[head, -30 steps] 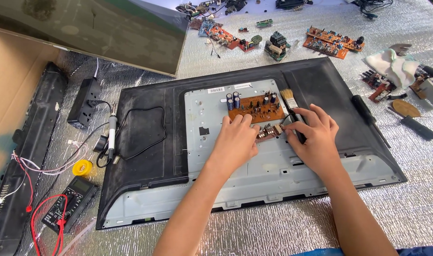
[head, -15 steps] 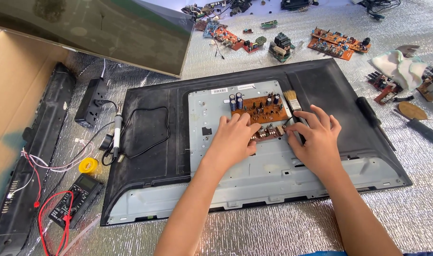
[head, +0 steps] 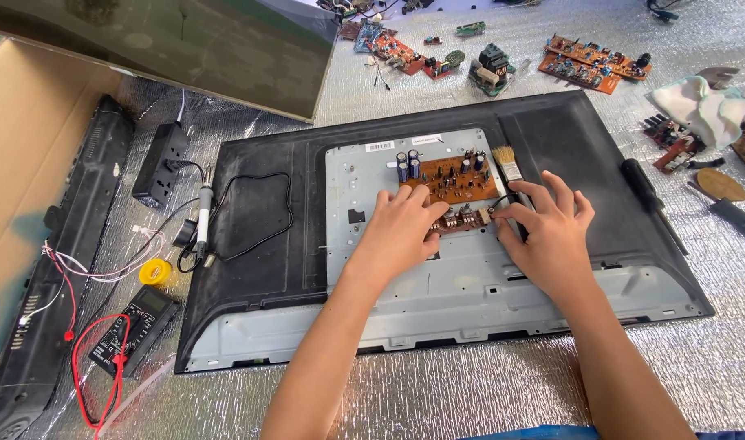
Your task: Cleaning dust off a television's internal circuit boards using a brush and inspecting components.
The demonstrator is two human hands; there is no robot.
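Observation:
A black flat-screen set (head: 250,244) lies face down, with a grey metal back plate (head: 470,285) in its middle. An orange circuit board (head: 454,181) with blue capacitors sits on the plate. My left hand (head: 401,232) rests at the board's near edge, its fingertips on a small dark part (head: 460,220) there. My right hand (head: 552,232) lies flat to the right, its fingers touching the same part and covering the handle of a small brush (head: 508,163). Whether either hand grips the part is hidden.
A soldering iron (head: 201,213), power strip (head: 162,163), yellow solder reel (head: 155,270) and multimeter (head: 136,327) with red leads lie left. A screen panel (head: 169,45) leans at the back. Loose boards (head: 592,61) and a white cloth (head: 703,102) lie on the far right.
Both hands stay at the board's near edge; only the fingers shift slightly. The view has drifted a little to the left.

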